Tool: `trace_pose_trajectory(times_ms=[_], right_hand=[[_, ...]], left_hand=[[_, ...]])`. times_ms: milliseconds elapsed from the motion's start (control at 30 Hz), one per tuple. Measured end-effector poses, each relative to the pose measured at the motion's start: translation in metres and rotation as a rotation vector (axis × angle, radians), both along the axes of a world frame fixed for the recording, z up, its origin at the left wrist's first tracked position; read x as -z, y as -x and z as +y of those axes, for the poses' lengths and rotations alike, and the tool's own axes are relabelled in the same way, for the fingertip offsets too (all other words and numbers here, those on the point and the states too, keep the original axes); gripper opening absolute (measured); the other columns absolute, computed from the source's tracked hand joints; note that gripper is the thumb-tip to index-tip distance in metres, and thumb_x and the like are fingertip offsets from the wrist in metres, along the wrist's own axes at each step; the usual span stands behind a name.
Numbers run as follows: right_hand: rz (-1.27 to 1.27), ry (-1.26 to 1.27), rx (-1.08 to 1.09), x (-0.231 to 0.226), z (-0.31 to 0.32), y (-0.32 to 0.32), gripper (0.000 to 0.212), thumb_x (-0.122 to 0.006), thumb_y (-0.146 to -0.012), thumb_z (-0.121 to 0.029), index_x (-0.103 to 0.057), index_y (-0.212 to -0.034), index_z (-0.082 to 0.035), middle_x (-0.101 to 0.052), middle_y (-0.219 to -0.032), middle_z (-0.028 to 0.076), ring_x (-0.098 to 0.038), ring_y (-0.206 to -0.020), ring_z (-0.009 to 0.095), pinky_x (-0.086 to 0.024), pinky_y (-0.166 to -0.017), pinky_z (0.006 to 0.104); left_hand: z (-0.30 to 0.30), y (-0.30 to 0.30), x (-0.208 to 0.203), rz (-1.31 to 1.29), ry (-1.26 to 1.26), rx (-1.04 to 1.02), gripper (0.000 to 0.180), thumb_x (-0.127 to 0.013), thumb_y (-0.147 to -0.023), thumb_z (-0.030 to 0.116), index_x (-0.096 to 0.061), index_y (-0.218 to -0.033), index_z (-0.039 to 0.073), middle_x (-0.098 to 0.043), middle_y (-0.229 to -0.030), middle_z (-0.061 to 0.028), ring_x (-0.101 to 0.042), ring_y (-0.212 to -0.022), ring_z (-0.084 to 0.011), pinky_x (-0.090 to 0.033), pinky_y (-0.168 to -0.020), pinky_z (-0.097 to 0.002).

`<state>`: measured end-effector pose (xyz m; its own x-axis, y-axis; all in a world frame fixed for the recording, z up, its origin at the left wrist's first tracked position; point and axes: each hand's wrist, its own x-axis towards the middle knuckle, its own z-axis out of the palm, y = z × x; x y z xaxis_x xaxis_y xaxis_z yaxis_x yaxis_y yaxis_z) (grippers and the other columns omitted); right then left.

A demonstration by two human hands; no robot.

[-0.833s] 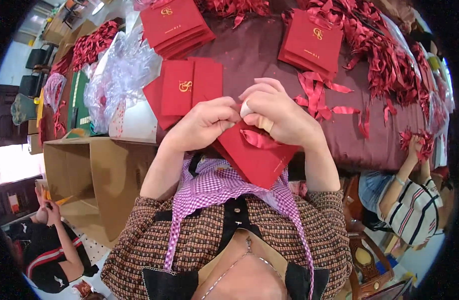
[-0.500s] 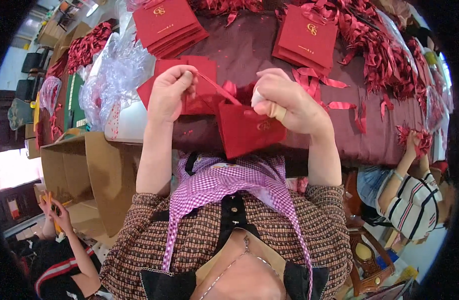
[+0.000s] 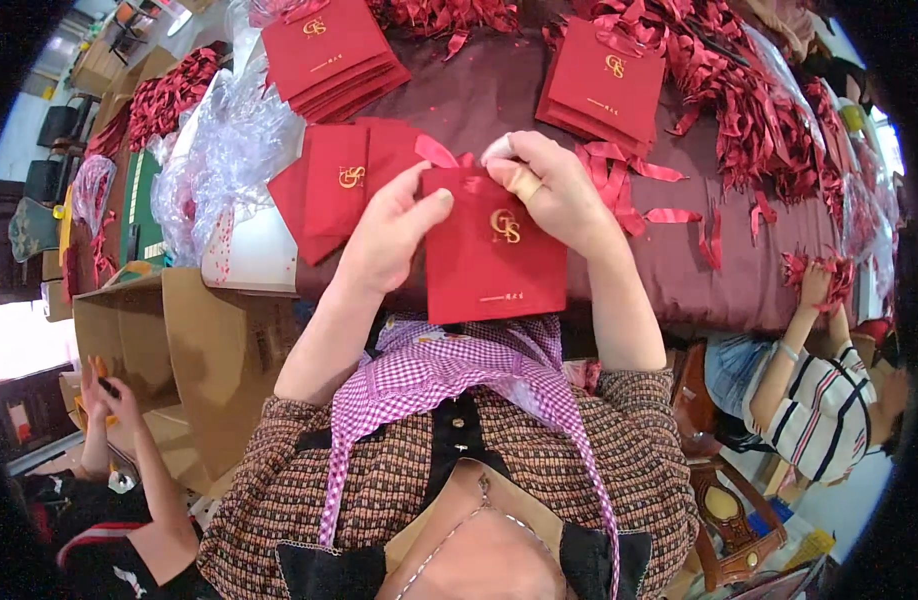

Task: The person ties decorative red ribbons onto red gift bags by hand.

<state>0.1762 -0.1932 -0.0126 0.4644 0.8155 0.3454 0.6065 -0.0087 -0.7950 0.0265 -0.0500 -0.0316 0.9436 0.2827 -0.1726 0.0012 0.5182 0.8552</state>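
A red paper gift bag [image 3: 496, 265] with a gold emblem hangs upright in front of me, its face toward me. My left hand [image 3: 394, 228] is at its upper left edge, thumb over the front and other fingers partly hidden. At the top right edge, my right hand [image 3: 544, 180] is closed on the bag, with light wrappings on its fingers. A red ribbon [image 3: 436, 152] loops up at the bag's top, between my hands. Several flat red bags [image 3: 329, 185] lie overlapping just beyond my left hand.
Stacked red bags lie at the far left [image 3: 329, 55] and far right [image 3: 604, 85]. A ribbon heap [image 3: 749, 120] covers the right side of the dark red tablecloth [image 3: 669, 285]. Clear plastic [image 3: 224, 145] and a cardboard box [image 3: 219, 370] are at left. Other people work on both sides.
My left hand has let the stretched ribbon go and come down to the bag's edge. The bag has turned from tilted to upright, facing me. My right hand has shifted slightly left.
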Motion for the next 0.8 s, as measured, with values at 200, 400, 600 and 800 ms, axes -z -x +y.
trace_pose_trajectory(times_ms=[200,400,600,800], right_hand=[[-0.434,0.212,-0.229,-0.031,-0.027,0.016,0.086,-0.068,-0.068,-0.058,-0.046,-0.134,-0.007,-0.044,-0.14,0.017,-0.034,-0.134,0.038,-0.024,-0.11,0.0522],[-0.585,0.446,-0.248,-0.042,-0.048,0.051,0.098,-0.073,-0.06,-0.05,-0.037,-0.142,-0.01,-0.034,-0.147,0.015,-0.028,-0.136,0.04,-0.021,-0.11,0.057],[-0.578,0.344,-0.093,-0.03,-0.054,0.039,0.056,-0.052,-0.082,-0.003,-0.046,-0.137,-0.014,-0.043,-0.144,0.011,-0.044,-0.13,0.03,-0.03,-0.109,0.0461],[-0.853,0.145,0.31,-0.082,-0.057,-0.04,0.055,-0.051,-0.08,0.0,-0.049,-0.133,-0.015,-0.05,-0.138,0.012,-0.046,-0.127,0.031,-0.032,-0.106,0.046]], left_hand=[[0.026,-0.003,0.013,0.005,0.019,-0.078,0.035,-0.051,-0.091,0.002,-0.052,-0.125,-0.003,-0.063,-0.115,-0.0092,-0.061,-0.102,-0.0156,-0.048,-0.092,-0.0303],[0.026,-0.013,0.019,0.027,0.01,-0.14,0.038,-0.053,-0.091,0.005,-0.048,-0.128,-0.005,-0.063,-0.112,-0.0103,-0.061,-0.099,-0.0151,-0.047,-0.089,-0.0279],[0.009,-0.01,-0.013,0.084,0.095,-0.234,0.034,-0.045,-0.1,0.018,-0.048,-0.128,-0.001,-0.063,-0.11,-0.0137,-0.065,-0.091,-0.0193,-0.055,-0.076,-0.0326],[0.02,0.014,0.003,0.086,-0.262,-0.079,0.035,-0.045,-0.1,0.018,-0.047,-0.129,-0.002,-0.066,-0.104,-0.0139,-0.065,-0.078,-0.0158,-0.053,-0.065,-0.0261]])
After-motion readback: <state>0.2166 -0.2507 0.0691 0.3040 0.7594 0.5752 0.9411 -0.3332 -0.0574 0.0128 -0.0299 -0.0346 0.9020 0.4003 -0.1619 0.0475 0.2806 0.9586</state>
